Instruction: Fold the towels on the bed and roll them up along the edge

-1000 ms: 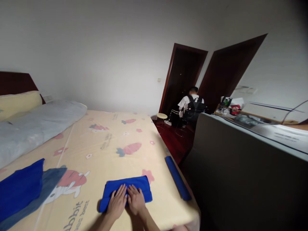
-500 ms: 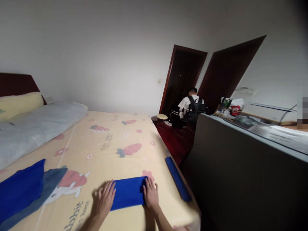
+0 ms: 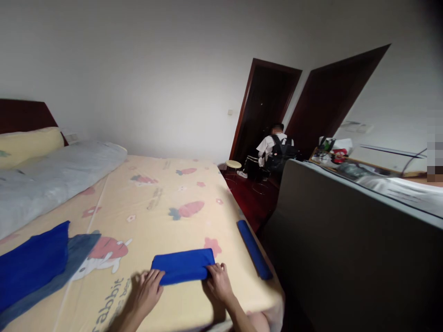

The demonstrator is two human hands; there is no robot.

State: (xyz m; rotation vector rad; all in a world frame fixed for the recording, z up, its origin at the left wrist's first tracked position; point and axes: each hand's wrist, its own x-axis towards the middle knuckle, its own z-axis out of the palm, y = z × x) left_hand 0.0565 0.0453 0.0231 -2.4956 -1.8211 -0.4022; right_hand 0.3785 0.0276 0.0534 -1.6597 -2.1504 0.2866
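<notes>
Running left-right lengthwise: blue cloth [image 3: 184, 265]

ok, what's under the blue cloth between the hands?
Yellow sheet shows around the blue cloth; the part beneath it is covered, so any print there can't be seen.
</notes>
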